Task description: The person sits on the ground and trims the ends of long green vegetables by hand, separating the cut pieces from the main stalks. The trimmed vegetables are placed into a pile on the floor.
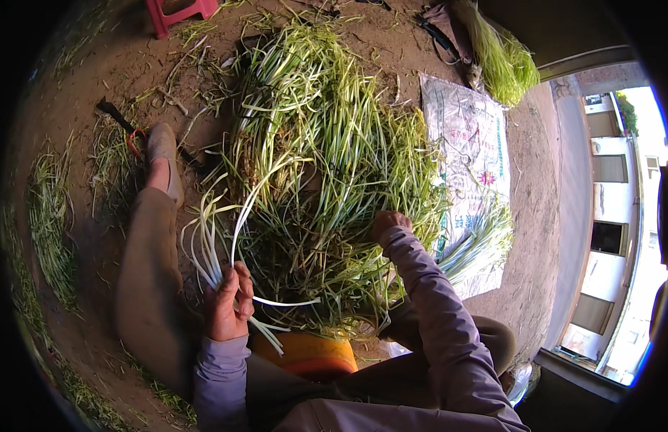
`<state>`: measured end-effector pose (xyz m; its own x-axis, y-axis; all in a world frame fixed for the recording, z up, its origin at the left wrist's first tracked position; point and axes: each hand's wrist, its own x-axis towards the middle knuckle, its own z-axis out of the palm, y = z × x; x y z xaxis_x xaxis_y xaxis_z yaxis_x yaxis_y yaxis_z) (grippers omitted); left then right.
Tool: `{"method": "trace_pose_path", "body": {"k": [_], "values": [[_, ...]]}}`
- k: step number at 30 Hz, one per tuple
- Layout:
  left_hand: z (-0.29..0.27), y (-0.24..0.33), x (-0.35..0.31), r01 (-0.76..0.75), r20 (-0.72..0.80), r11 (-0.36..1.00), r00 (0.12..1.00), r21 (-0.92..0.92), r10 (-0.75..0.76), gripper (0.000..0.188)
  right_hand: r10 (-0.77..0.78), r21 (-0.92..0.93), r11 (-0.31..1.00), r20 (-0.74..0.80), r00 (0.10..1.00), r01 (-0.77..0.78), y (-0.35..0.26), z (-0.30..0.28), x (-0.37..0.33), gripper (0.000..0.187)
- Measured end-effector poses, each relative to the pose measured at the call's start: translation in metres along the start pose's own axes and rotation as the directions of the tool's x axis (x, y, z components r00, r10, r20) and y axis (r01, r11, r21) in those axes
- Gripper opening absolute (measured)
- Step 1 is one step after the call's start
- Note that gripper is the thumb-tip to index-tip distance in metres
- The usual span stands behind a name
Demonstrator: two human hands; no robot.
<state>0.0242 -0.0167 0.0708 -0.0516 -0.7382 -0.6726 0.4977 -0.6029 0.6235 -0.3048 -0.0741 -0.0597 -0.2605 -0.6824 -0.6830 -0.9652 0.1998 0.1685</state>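
Note:
A few long, pale leafy stalks point(241, 216), white low down and light green above, are pinched in my left hand point(229, 302). Their tops fan up and outward, and some white ends stick out below the fingers. A big heap of similar green stalks point(334, 144) lies on the ground in front of me, tangled, with brown, dirty parts in the middle. My right hand point(392, 225) is at the heap's right side, closed, with its fingertips hidden; what it grips cannot be made out.
Right of the heap lies a white printed sack point(467, 137) with a bundle of pale stalks point(478, 241) on it. More stalks point(503, 61) stand beyond. A pink stool point(181, 13) is at the far left; a yellow-orange round object point(308, 353) sits between my legs. Loose stalks point(51, 223) litter the left.

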Motion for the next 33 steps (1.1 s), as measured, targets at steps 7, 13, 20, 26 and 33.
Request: {"method": "trace_pose_path", "body": {"k": [7, 13, 20, 26, 33], "values": [[-0.001, -0.009, 0.005, -0.073, -0.008, 0.997, 0.997, 0.029, 0.073, 0.034, 0.151, 0.466, 0.883, -0.172, 0.973, -0.054, 0.033, 0.031, 0.013, 0.033], [-0.001, -0.02, 0.004, -0.094, 0.002, 0.992, 0.996, 0.087, 0.094, 0.033, 0.246, 0.578, 0.809, -0.159, 0.956, -0.111, 0.017, 0.028, 0.001, 0.04], [0.004, -0.028, 0.003, -0.026, 0.164, 0.999, 0.986, 0.027, 0.021, 0.031, 0.364, 0.723, 0.684, -0.226, 0.904, -0.095, 0.004, 0.045, -0.005, 0.042], [0.007, -0.026, -0.003, 0.102, 0.237, 0.993, 0.968, -0.055, -0.086, 0.028, 0.455, 0.888, 0.419, -0.387, 0.802, 0.19, 0.001, 0.029, -0.042, 0.04], [0.006, -0.018, -0.011, 0.172, 0.248, 0.983, 0.957, -0.07, -0.15, 0.026, 0.493, 0.943, 0.108, -0.326, 0.807, 0.315, -0.024, -0.032, -0.136, 0.026]]}}
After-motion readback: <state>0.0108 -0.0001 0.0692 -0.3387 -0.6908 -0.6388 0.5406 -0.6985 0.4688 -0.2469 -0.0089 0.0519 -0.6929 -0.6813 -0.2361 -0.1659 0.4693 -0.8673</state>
